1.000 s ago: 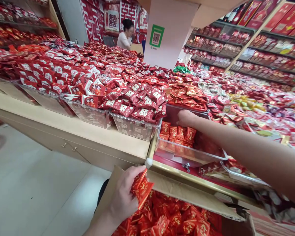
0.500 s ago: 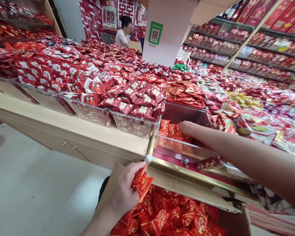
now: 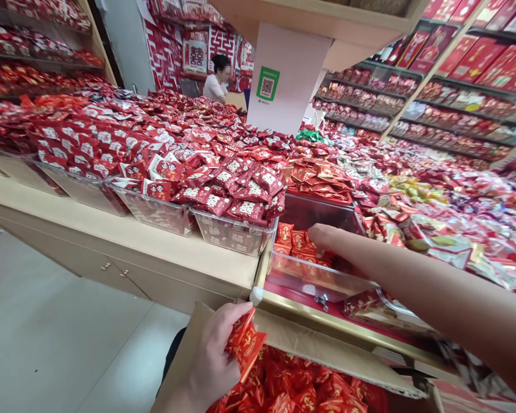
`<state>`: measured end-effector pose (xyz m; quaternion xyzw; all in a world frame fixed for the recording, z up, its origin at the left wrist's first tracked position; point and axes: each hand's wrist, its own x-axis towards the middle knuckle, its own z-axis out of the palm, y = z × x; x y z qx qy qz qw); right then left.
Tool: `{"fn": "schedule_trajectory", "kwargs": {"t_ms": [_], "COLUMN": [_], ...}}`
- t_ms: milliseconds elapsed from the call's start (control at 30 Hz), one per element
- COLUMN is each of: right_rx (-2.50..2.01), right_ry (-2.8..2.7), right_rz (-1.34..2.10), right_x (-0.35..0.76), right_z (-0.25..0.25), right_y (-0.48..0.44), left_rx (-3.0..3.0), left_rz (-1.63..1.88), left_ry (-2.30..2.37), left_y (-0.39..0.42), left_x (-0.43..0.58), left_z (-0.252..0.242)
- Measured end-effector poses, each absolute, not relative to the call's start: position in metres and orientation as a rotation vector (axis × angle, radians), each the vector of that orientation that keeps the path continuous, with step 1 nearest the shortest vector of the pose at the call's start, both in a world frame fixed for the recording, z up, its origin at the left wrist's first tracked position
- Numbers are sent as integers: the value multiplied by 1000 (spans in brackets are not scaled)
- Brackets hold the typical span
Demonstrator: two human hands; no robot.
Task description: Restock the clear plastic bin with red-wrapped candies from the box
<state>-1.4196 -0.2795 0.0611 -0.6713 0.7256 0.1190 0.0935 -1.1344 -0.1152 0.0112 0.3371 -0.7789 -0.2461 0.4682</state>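
Observation:
My left hand (image 3: 215, 355) grips a small stack of red candy packets (image 3: 246, 343) above an open cardboard box (image 3: 327, 353) full of the same red packets. My right hand (image 3: 324, 236) reaches into a clear plastic bin (image 3: 318, 278) on the counter and rests on a row of red packets (image 3: 292, 241) standing along its left side. Its fingers point down into the bin and are hidden behind the knuckles.
Clear bins heaped with red sweets (image 3: 236, 189) line the wooden counter (image 3: 124, 235). A white pillar with a green QR sign (image 3: 267, 84) stands behind. A person (image 3: 217, 80) sits at the back. Shelves of red boxes (image 3: 456, 74) run along the right. Grey floor lies to the left.
My right hand has slid leftward and lower in the bin, onto the row of packets. My left hand keeps its stack of packets over the box.

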Motion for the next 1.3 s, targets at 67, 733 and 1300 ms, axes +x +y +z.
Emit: {"fn": "schedule_trajectory", "kwargs": {"t_ms": [67, 733, 1300], "right_rx": [-2000, -2170, -1702], "right_ry": [2187, 2117, 1237], "right_rz": [628, 718, -837], "right_x": [-1413, -1407, -1340], "right_z": [66, 96, 100], "right_y": [-276, -276, -72], "left_rx": [838, 863, 943], "left_rz": [-598, -605, -1825], "left_ry": [-1915, -1909, -1510], "left_y": [-115, -115, -84], "left_x": [-1134, -1131, -1181], "left_z": [13, 5, 64]}}
